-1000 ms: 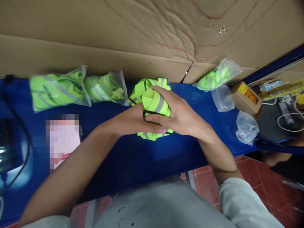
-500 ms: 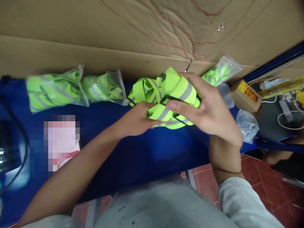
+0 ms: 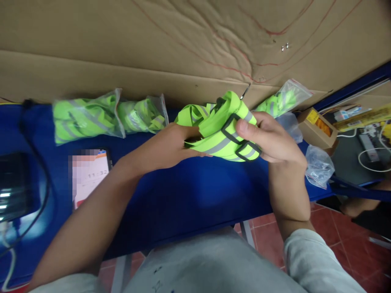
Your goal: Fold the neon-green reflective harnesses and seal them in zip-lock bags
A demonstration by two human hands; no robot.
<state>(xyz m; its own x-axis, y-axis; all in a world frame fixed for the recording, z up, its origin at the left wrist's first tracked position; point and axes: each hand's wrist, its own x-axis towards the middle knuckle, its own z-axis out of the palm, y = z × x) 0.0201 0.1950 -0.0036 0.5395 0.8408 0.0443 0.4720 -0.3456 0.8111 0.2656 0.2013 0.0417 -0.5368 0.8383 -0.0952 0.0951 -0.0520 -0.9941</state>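
A bundle of neon-yellow reflective strap (image 3: 216,138) with grey stripes and black plastic buckles is held between both hands above the blue table (image 3: 189,195). My right hand (image 3: 271,136) is closed around its right end, the thumb pressing on the front beside two black buckles (image 3: 230,128). My left hand (image 3: 175,144) grips the lower left side, its fingertips partly hidden behind and inside the folds. Behind my left hand, loops of the strap stick out to the upper left.
Clear bags of similar straps lie at the back left (image 3: 88,118), beside them (image 3: 142,114), and back right (image 3: 281,99). A phone (image 3: 91,175) lies left; a black device (image 3: 15,183) with cables is farther left. At right are a cardboard box (image 3: 317,128) and crumpled plastic bag (image 3: 319,165).
The strap bundle has turned in my hands, so the two buckles face me more fully. My right hand has shifted slightly down and right. The camera view has shifted a little left.
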